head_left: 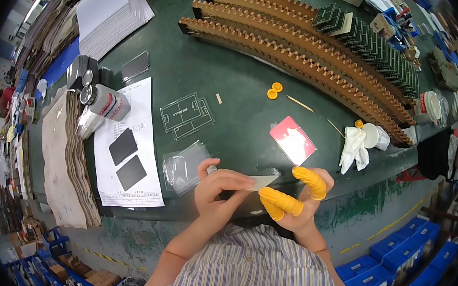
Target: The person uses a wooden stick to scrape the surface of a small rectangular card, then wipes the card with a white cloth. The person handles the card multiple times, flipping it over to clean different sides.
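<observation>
Green bench (224,137), pale card (262,182) above near edge, pinched in left hand (216,193), yellow-capped right hand (306,210) beside it, grip unclear, red-white card (290,139) beyond, brown slotted racks (223,30) behind holding green cards (381,50), grey bottle (110,103) at left, contents hidden.

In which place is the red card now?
In the head view, the red card lies on the green table, right of centre, just beyond the right hand.
</observation>
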{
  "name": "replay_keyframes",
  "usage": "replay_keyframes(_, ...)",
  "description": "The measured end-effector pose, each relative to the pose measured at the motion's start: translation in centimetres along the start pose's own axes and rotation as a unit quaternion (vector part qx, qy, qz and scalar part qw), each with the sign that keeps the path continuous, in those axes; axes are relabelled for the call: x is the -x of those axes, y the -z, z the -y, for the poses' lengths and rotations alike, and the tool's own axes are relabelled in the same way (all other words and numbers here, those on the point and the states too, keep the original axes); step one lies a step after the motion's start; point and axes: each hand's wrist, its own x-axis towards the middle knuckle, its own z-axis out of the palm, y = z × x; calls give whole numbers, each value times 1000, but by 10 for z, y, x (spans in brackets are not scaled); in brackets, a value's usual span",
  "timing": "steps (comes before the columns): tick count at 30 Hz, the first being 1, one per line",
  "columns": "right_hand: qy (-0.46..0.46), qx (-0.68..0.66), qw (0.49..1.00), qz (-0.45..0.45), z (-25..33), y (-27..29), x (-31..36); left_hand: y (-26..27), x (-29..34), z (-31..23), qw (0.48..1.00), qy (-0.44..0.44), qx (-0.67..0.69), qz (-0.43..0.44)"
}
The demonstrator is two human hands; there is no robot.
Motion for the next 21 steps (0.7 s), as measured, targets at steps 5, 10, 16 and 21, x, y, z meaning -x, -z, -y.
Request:
replay_keyframes(5,2,25,1000,-6,-1,0,1,0,0,0,1000,-1,-6,-1)
replay_keyframes(10,4,16,1000,-7,-1,0,2,0,0,0,1000,-2,-4,-2)
replay_keyframes(16,7,38,999,-18,-5,-2,4,1,0,1,1000,-11,-15,-3)
replay_keyframes(21,3,31,999,-40,-5,-2,4,0,0,-1,999,-24,-26,-11)
